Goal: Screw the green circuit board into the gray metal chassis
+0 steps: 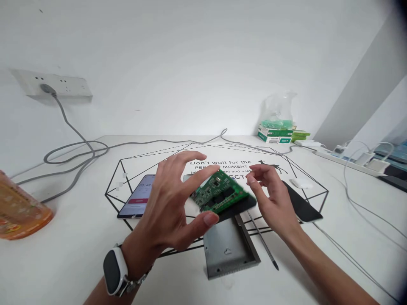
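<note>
A green circuit board (219, 192), with a dark flat part along its lower edge, is tilted above the table in my left hand (173, 199). The index finger lies at its top edge and the thumb is at its lower left. My right hand (270, 197) is just right of the board, thumb and fingertips curled together; whatever is between them is too small to make out. Below the board, an open grey metal case (230, 250) lies on the table. A thin metal rod with a dark tip, like a screwdriver shaft (263, 241), lies beside the case, its upper end hidden.
A lit phone (136, 197) lies left, partly behind my left hand. Another dark phone (302, 203) is at right, near a white case (301, 183). An orange bottle (22, 207) stands far left. Boxes (275, 133), a power strip (351, 161) and a grey cable (159, 141) are behind.
</note>
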Available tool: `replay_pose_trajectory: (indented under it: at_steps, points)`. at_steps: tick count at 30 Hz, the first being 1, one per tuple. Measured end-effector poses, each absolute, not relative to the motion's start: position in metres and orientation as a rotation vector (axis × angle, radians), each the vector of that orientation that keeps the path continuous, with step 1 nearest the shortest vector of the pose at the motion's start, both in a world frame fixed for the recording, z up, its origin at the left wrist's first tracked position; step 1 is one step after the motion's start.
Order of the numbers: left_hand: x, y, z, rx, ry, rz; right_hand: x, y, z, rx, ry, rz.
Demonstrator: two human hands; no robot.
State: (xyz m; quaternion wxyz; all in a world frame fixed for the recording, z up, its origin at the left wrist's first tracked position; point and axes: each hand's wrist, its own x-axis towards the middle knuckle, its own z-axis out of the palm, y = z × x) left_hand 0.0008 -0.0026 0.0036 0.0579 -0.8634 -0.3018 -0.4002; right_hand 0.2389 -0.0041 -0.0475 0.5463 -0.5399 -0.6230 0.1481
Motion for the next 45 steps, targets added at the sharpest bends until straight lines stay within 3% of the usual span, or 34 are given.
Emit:
replay_pose_trajectory:
  at_steps: [10,15,20,31,38,45]
  points:
    - [0.003,0.001,-0.002,-2.663,-0.910,-1.174,0.224,-0.016,-0.054,-1.090,-1.649,0.642]
    - [0.017,0.006,-0.017,-2.738,-1.058,-1.148,0.209,-0.019,-0.063,-1.174,-1.937,0.646]
    - [0.028,0.016,-0.040,-2.707,-1.246,-0.903,0.203,-0.021,-0.069,-1.162,-2.282,0.454]
    - [-0.005,0.040,-0.050,-2.427,-2.254,-0.377,0.198,-0.032,-0.074,-1.338,-2.343,0.418]
    - [0.002,0.039,-0.039,-2.552,-2.287,-0.600,0.200,-0.030,-0.076,-1.369,-2.306,0.554]
    - [-0.001,0.039,-0.050,-2.568,-2.391,-0.536,0.202,-0.028,-0.082,-1.377,-2.242,0.630]
